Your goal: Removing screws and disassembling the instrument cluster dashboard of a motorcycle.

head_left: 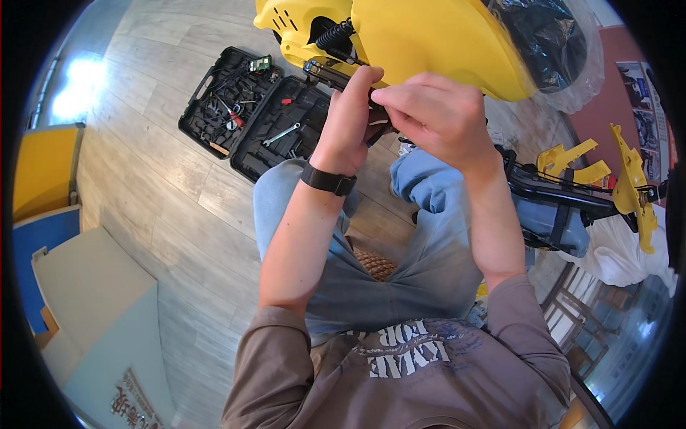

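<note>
My left hand (344, 127) is closed around a dark part (376, 123), its thumb pointing up and away from me. Close beside it on the right, my right hand (439, 114) is pinched, thumb against fingers, at the top of that same part. What the pinch holds is too small and too hidden to name. Just beyond both hands stands a yellow vehicle body (429, 43) with a black coil spring (334, 33) and a dark metal bar (325, 73) below it. My fingers cover much of the dark part.
On the wood-look floor (171, 171) to the left lies an unfolded black tool case (246, 146) with a wrench (281, 134) and a small green circuit board (259, 64). A black frame (550, 191) with yellow panels (632, 186) stands at right. Clear plastic wrap (589, 64) hangs at upper right.
</note>
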Action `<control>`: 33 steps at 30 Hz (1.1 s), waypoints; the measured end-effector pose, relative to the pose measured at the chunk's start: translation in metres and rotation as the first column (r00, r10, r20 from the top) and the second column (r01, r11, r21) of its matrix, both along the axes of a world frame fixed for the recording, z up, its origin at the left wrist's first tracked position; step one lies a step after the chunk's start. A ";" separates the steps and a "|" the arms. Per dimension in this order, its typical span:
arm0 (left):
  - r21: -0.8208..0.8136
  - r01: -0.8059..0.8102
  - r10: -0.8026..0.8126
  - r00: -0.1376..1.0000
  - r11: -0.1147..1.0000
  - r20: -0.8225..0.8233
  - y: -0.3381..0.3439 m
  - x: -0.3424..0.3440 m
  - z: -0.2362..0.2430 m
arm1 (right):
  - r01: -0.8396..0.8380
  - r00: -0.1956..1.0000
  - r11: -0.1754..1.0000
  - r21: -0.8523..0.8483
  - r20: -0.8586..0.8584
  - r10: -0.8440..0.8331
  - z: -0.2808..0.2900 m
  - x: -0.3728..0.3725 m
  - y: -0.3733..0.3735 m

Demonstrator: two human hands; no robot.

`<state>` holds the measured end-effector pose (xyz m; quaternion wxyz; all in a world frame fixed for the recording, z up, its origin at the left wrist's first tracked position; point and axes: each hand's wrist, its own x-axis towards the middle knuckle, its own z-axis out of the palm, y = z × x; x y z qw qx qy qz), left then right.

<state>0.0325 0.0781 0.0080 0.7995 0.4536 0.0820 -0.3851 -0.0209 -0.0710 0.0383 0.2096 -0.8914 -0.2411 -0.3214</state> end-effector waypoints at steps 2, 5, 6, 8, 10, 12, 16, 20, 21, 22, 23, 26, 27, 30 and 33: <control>0.017 0.003 -0.003 1.000 1.000 -0.017 0.000 0.000 0.001 | -0.014 1.000 1.000 0.023 -0.025 0.015 0.000 0.001 -0.002; 0.008 0.009 -0.009 1.000 1.000 -0.021 0.000 0.001 0.002 | -0.036 0.999 0.997 0.075 -0.036 0.039 0.001 0.003 -0.001; -0.002 0.007 -0.007 1.000 1.000 0.001 0.000 0.001 0.004 | -0.032 0.998 0.997 0.069 -0.051 0.035 0.002 0.002 0.000; -0.011 0.005 -0.004 1.000 1.000 0.021 0.000 -0.001 0.007 | -0.028 0.997 0.998 0.064 -0.066 0.033 0.004 0.000 0.001; 0.023 -0.032 0.030 0.997 0.999 0.077 -0.004 -0.002 0.008 | 0.019 0.998 1.000 0.013 -0.062 -0.018 0.005 -0.002 -0.002; 0.023 -0.076 0.074 0.993 0.997 0.095 -0.006 -0.001 0.004 | 0.015 0.998 1.000 0.028 -0.058 -0.013 0.005 -0.001 -0.003; 0.007 -0.228 0.216 0.933 0.974 0.288 -0.012 -0.003 0.002 | 0.048 0.996 0.998 0.040 -0.079 -0.045 0.008 -0.003 0.001; 0.039 -0.238 0.221 0.941 0.970 0.256 -0.012 -0.006 0.004 | 0.057 0.994 0.998 0.038 -0.098 -0.053 0.010 -0.004 -0.002; 0.052 -0.236 0.215 0.941 0.970 0.262 -0.012 -0.007 0.007 | 0.049 0.990 0.996 0.077 -0.133 -0.039 0.009 -0.003 -0.003; 0.064 -0.234 0.208 0.940 0.970 0.269 -0.013 -0.008 0.008 | 0.043 0.986 0.992 0.117 -0.167 -0.023 0.009 -0.003 -0.005; 0.064 -0.232 0.207 0.940 0.971 0.269 -0.014 -0.008 0.008 | 0.045 0.986 0.992 0.116 -0.167 -0.025 0.011 -0.004 -0.005; 0.081 -0.238 0.202 0.928 0.968 0.314 -0.014 -0.007 0.006 | 0.052 0.982 0.993 0.110 -0.186 -0.031 0.015 -0.005 -0.002; 0.108 -0.250 0.198 0.915 0.962 0.351 -0.015 -0.006 0.003 | 0.059 0.978 0.993 0.105 -0.206 -0.036 0.015 -0.005 -0.002; 0.142 -0.259 0.181 0.894 0.956 0.410 -0.016 -0.005 -0.002 | 0.062 0.973 0.993 0.105 -0.227 -0.037 0.015 -0.004 -0.002; 0.097 -0.245 0.190 0.900 0.965 0.392 -0.015 -0.007 0.002 | 0.072 0.975 0.994 0.086 -0.216 -0.052 0.013 -0.006 0.000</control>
